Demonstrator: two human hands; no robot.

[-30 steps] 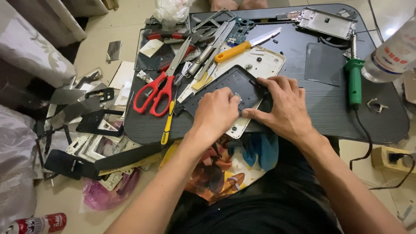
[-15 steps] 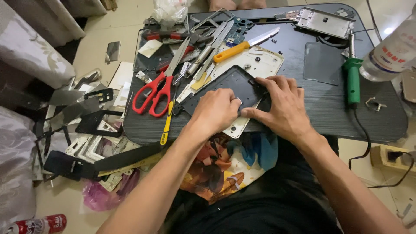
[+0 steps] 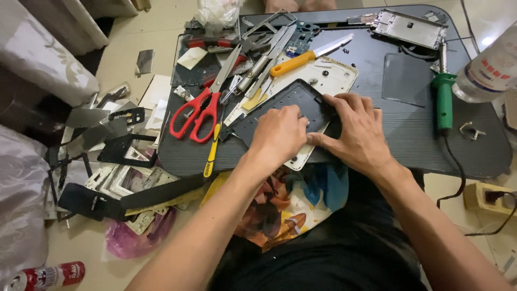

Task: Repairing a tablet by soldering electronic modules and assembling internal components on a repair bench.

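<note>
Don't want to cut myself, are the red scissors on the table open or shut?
Slightly open: the red scissors lie flat left of the left hand, handle loops apart, blades only narrowly parted.

Bright, even light from above, glare flaring on the floor top right, edges slightly bowed, focus sharp.

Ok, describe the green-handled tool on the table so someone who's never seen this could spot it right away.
Start at the dark low table and go to its right side, past the right hand. The green-handled tool lies there pointing away from the person, metal tip at the far end and a black cord trailing off the near edge. It is the only green thing there; the clear plastic bottle sits just to its right.
</note>
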